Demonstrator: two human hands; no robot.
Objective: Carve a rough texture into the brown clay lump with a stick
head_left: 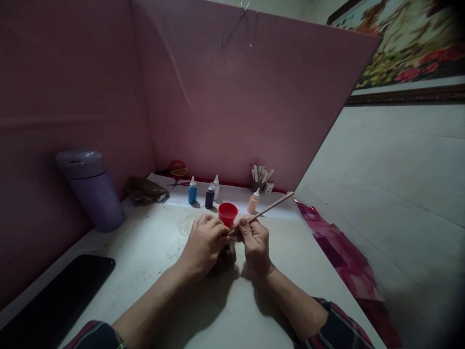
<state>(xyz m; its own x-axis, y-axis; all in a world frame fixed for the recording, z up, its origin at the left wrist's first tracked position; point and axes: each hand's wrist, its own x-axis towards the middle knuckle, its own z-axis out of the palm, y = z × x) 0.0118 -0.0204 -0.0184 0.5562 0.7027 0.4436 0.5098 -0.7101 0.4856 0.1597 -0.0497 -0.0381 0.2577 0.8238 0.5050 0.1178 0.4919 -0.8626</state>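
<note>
My right hand (257, 242) is closed around a thin, light brown stick (274, 204), its thumb on top. One end of the stick slants up and to the right. The lower end runs toward my left hand (206, 241), whose fingers are bent and pressed together near it; what they pinch is hidden. Beneath my left hand, on the table, sits a dark brown lump (228, 257), partly covered by the fingers and in shadow. Just beyond both hands stands a red cup (228, 213).
Behind stand blue (192, 192), dark (209, 198), white (216, 188) and peach (253, 202) bottles. A pot of sticks (257, 185), scissors (178, 183) and brown wrapped bundle (146, 190) lie farther back. Left are a purple tumbler (95, 194) and black phone-like slab (61, 300).
</note>
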